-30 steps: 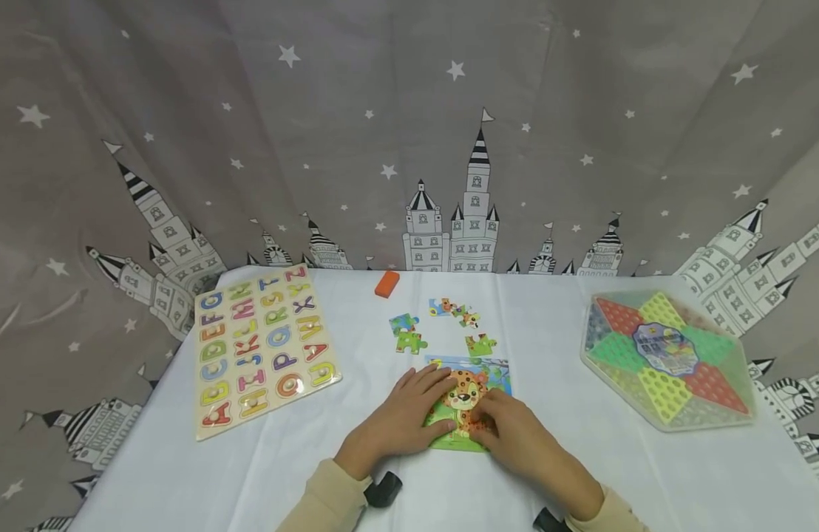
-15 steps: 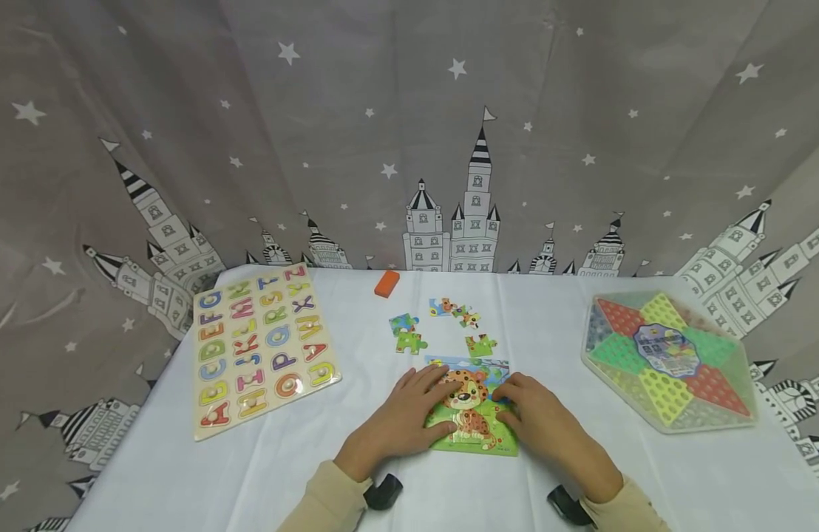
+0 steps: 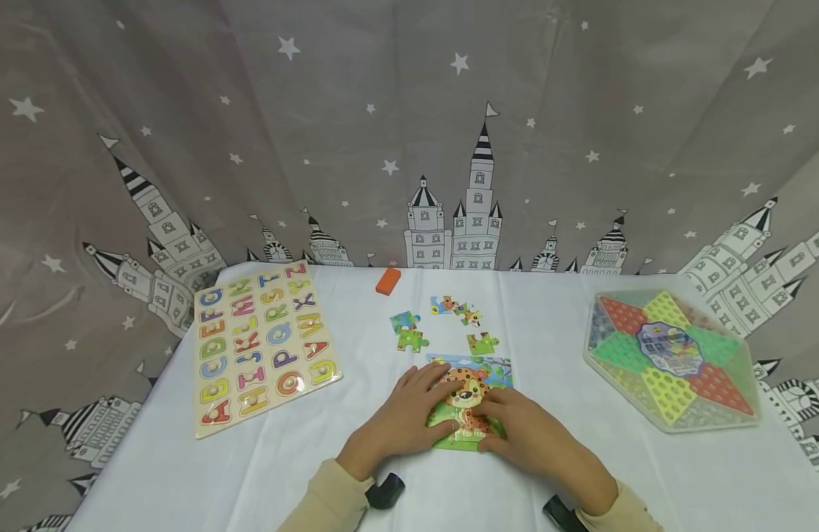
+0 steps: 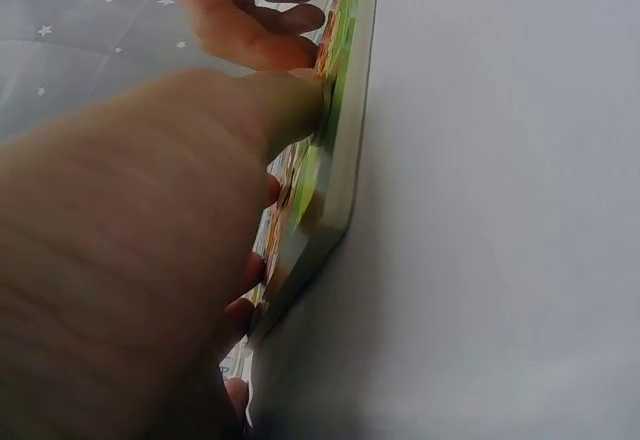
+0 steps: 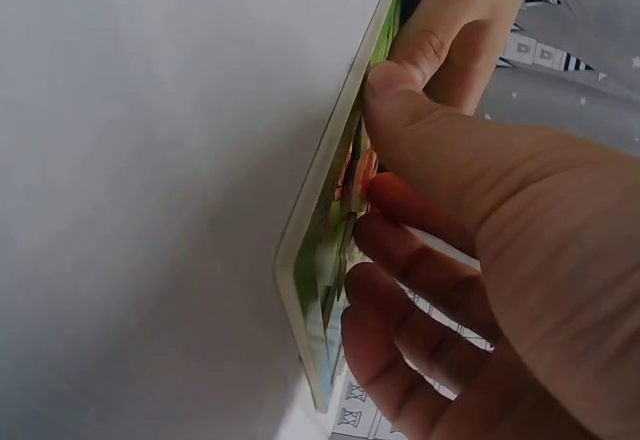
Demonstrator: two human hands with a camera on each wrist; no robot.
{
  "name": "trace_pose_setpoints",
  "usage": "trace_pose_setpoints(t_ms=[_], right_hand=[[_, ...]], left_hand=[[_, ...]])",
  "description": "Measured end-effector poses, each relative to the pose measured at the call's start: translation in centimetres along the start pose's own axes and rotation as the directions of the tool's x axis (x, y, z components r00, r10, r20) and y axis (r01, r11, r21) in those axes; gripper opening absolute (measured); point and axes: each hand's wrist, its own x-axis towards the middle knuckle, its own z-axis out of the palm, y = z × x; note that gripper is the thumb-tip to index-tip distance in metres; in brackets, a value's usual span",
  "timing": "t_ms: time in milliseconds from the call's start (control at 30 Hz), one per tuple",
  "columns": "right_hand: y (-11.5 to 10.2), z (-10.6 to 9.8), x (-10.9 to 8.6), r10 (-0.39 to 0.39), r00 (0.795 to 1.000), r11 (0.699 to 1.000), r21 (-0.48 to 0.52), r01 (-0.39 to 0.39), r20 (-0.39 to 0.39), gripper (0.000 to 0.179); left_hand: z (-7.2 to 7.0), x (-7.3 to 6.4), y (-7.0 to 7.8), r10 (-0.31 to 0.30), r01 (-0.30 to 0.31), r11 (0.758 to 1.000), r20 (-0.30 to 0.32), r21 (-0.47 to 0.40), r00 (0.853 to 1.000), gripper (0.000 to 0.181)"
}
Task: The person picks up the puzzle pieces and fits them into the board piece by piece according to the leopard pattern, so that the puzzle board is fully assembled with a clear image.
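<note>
A jigsaw puzzle point(image 3: 466, 445) with a spotted leopard picture lies on the white table in the head view. My left hand point(image 3: 409, 410) rests over its left side, fingers spread, with the thumb point(image 4: 290, 105) down on the picture. My right hand point(image 3: 529, 428) is at the lower right of the puzzle with bent fingers. In the right wrist view, its thumb and fingertips close around an orange-and-green puzzle piece point(image 5: 362, 172) that stands slightly proud of the puzzle's surface. Part of the leopard is hidden under both hands.
Several loose pieces lie beyond the puzzle, including a green piece point(image 3: 483, 343) and a joined-looking pair point(image 3: 411, 340). An orange block point(image 3: 388, 281) sits farther back. On the left is a wooden alphabet board point(image 3: 266, 347); on the right, a clear hexagonal box point(image 3: 672, 360).
My right hand drew back to the puzzle's right edge, then came in again over the leopard's body. My left hand has stayed in place on the puzzle.
</note>
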Motion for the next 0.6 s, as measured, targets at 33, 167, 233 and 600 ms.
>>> trace_pose_setpoints(t_ms=[33,167,233,600], right_hand=[[-0.07,0.06,-0.02,-0.003,1.000,1.000,-0.008,0.003,-0.003,0.041],[-0.15,0.21,-0.05,-0.009,1.000,0.999,-0.034,0.008,-0.020,0.034],[-0.20,0.19,-0.03,-0.019,0.999,0.999,-0.037,0.018,-0.031,0.031],[-0.29,0.24,0.10,-0.019,1.000,1.000,-0.010,0.019,-0.020,0.024]], left_hand=[[0.02,0.01,0.05,-0.001,0.001,1.000,-0.003,-0.004,1.000,0.061],[0.05,0.00,0.21,-0.001,0.001,1.000,-0.019,-0.003,1.000,0.060],[0.01,-0.01,0.28,0.000,0.000,1.000,-0.029,0.000,1.000,0.060],[-0.03,-0.13,-0.16,0.004,-0.006,0.998,-0.031,-0.063,1.000,0.066]])
